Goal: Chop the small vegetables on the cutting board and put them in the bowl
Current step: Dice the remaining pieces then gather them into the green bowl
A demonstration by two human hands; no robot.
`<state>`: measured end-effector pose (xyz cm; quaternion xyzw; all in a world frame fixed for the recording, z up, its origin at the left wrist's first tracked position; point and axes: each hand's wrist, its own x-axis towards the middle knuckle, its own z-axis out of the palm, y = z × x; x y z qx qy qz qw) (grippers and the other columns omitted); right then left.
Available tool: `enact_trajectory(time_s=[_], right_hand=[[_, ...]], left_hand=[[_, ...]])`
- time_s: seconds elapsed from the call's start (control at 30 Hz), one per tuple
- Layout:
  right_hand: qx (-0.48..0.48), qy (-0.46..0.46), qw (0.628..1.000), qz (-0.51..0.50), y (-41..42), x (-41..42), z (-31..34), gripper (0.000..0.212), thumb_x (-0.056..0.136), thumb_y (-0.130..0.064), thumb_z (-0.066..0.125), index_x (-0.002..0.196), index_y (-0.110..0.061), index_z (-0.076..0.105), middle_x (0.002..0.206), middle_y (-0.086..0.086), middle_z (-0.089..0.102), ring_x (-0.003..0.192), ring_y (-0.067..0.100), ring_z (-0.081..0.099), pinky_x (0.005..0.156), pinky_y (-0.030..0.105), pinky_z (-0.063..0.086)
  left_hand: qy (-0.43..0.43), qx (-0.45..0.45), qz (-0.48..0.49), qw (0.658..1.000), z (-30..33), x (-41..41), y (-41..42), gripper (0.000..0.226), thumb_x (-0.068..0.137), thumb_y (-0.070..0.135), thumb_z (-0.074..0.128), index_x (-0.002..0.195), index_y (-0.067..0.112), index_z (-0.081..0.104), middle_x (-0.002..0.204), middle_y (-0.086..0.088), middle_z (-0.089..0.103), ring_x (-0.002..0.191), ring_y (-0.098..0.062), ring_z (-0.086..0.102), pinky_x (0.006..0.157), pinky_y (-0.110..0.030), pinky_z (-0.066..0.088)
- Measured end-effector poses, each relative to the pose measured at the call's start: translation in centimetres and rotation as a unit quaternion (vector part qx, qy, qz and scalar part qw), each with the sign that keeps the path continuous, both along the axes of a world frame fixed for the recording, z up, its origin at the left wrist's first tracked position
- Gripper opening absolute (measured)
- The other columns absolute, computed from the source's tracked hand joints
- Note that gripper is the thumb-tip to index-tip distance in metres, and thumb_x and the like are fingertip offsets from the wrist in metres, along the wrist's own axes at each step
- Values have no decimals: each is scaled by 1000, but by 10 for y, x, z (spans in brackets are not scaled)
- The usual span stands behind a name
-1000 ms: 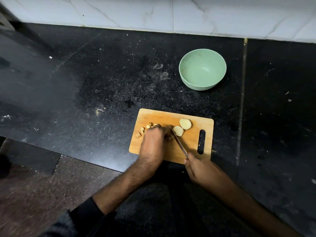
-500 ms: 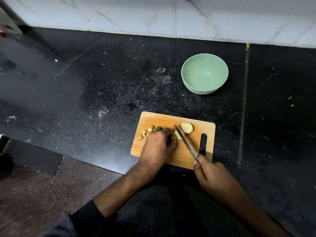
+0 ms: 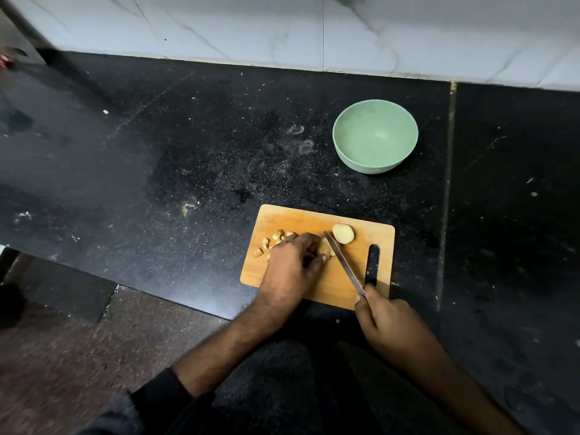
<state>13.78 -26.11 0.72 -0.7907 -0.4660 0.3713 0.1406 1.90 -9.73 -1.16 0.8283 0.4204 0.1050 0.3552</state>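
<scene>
A small wooden cutting board [image 3: 301, 218] lies at the front edge of the black counter. My left hand [image 3: 290, 271] presses down on a pale vegetable piece [image 3: 326, 248] near the board's middle; most of that piece is hidden under the fingers. My right hand [image 3: 384, 321] grips a knife [image 3: 343, 262] whose blade slants up-left, its tip beside that piece. A halved pale vegetable [image 3: 343, 233] lies cut face up just right of the blade tip. Several small chopped bits [image 3: 266, 246] sit left of my left hand. The green bowl [image 3: 345, 152] stands empty beyond the board.
The black stone counter [image 3: 188, 152] carries crumbs and smudges, with a seam [image 3: 447, 183] running down its right side. A white marble wall [image 3: 282, 26] closes the back. The counter's front edge drops to a brown floor [image 3: 62, 356] at lower left.
The knife and my right hand have shifted right, and the blade has swung from left of the held piece to its right side. The camera view has drifted down slightly.
</scene>
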Motion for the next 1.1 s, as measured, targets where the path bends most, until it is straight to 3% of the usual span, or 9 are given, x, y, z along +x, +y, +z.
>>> enact_trajectory(time_s=[0.13, 0.4, 0.67, 0.83, 1.1], right_hand=[[-15, 5, 1000, 26, 0, -1, -1, 20, 106, -39, 31, 106, -29, 48, 68, -4, 57, 57, 7, 56, 52, 19, 34], [-40, 7, 997, 60, 4, -2, 0, 21, 106, -43, 27, 100, -32, 44, 74, -9, 55, 64, 3, 56, 55, 20, 35], [-29, -25, 998, 51, 5, -6, 8, 28, 104, -47, 21, 108, -29, 42, 70, -1, 58, 61, 10, 59, 65, 38, 53], [-64, -16, 996, 64, 7, -9, 4, 26, 106, -44, 22, 106, -27, 41, 73, 0, 59, 66, 16, 62, 71, 42, 54], [-105, 2, 992, 67, 7, -12, 6, 29, 107, -42, 22, 115, -21, 41, 77, -1, 56, 81, 22, 66, 80, 45, 55]], left_hand=[[-3, -3, 5, 1000, 1, -2, 0, 22, 87, 21, 74, 109, 20, 70, 97, 4, 70, 85, -9, 65, 81, -30, 56], [16, -13, 29, 999, 6, -6, -2, 18, 86, 20, 76, 104, 19, 72, 96, 7, 73, 85, -6, 67, 80, -21, 52], [27, -16, 36, 999, 6, -5, -3, 15, 87, 21, 74, 102, 16, 73, 94, 4, 74, 85, -8, 67, 79, -26, 54], [39, -20, 32, 999, 7, -4, -4, 12, 88, 21, 73, 99, 19, 77, 91, 6, 75, 82, -4, 66, 74, -20, 51], [41, -37, 35, 998, 9, -3, -6, 9, 90, 19, 70, 94, 19, 78, 86, 8, 73, 79, -2, 64, 75, -23, 53]])
